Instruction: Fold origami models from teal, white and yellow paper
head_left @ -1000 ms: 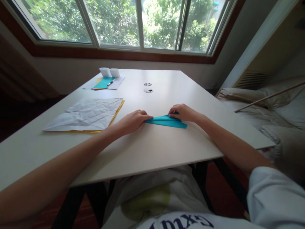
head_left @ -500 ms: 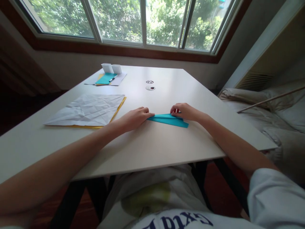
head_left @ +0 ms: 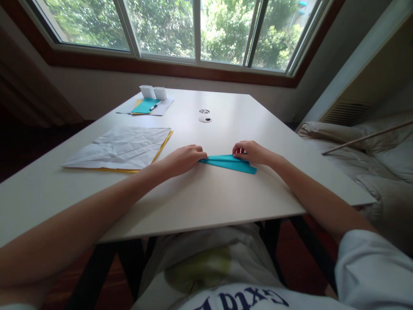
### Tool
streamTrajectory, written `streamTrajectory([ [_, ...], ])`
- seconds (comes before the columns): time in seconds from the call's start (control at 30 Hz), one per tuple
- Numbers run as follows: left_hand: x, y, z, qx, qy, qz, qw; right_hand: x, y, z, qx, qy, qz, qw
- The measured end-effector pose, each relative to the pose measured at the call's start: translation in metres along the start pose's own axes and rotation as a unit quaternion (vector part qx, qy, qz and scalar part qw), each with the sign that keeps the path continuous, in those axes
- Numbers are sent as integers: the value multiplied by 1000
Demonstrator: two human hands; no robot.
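A piece of folded blue paper [head_left: 230, 164], narrow on the left and wider on the right, lies on the white table [head_left: 200, 202]. My left hand [head_left: 187, 159] is closed at its narrow left tip, thumb and fingers pressed on the paper. At the upper edge of the wider end, my right hand [head_left: 250, 151] has its fingers curled and pinched on the fold. The fingertips hide small parts of the paper at both ends.
Left of my hands lies a creased white sheet [head_left: 122, 146] over a yellow sheet [head_left: 164, 145]. Farther back are blue paper [head_left: 144, 106], a marker [head_left: 155, 106] and two small white containers [head_left: 153, 92]. Round inserts [head_left: 205, 119] are set in the tabletop.
My left hand has shifted very slightly left at the tip of the paper. Otherwise both hands stay on the blue paper, and the whole view has moved a little.
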State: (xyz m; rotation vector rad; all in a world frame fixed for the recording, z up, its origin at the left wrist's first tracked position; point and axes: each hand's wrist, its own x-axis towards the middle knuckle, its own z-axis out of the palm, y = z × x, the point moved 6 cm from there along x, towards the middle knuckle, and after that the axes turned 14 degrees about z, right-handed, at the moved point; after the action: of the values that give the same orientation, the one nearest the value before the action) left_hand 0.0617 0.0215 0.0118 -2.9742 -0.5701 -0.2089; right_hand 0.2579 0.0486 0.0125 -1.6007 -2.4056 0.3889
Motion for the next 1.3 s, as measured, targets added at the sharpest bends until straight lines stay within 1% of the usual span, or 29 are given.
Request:
streamTrajectory([
  [0.1, 0, 3, -1, 16, -17, -6, 1000, -2, -4, -1, -19, 12, -9, 1000],
  [0.17, 0, 7, -3, 29, -28, -3, 999, -4, -12, 0, -34, 20, -28, 999],
  [0.27, 3, 15, -5, 57, -49, 6, 997, -9, -30, 6, -45, 17, -80, 996],
  [0.37, 6, 23, -4, 88, -77, 6, 993, -17, -50, 17, -41, -5, -121, 992],
  [0.43, 6, 28, -2, 107, -101, -2, 989, -22, -57, 26, -56, -33, -113, 992],
  [0.5, 5, 32, 2, 123, -117, -14, 985, -26, -60, 34, -71, -62, -88, 992],
  [0.6, 4, 40, 4, 134, -111, -24, 984, -30, -58, 43, -81, -106, -45, 990],
  [0.7, 4, 45, 5, 117, -107, -50, 986, -31, -57, 46, -78, -134, -29, 988],
  [0.8, 4, 45, 5, 96, -119, -84, 985, -31, -58, 47, -73, -147, -14, 986],
  [0.9, 2, 43, 3, 90, -130, -114, 981, -34, -57, 45, -75, -160, 16, 984],
  [1.03, -3, 41, -5, 89, -148, -149, 974, -39, -52, 40, -77, -169, 56, 981],
  [1.2, -8, 39, -15, 74, -183, -194, 961, -43, -41, 35, -96, -198, 68, 973],
  [1.3, -11, 36, -17, 66, -184, -214, 957, -44, -37, 31, -97, -200, 79, 972],
])
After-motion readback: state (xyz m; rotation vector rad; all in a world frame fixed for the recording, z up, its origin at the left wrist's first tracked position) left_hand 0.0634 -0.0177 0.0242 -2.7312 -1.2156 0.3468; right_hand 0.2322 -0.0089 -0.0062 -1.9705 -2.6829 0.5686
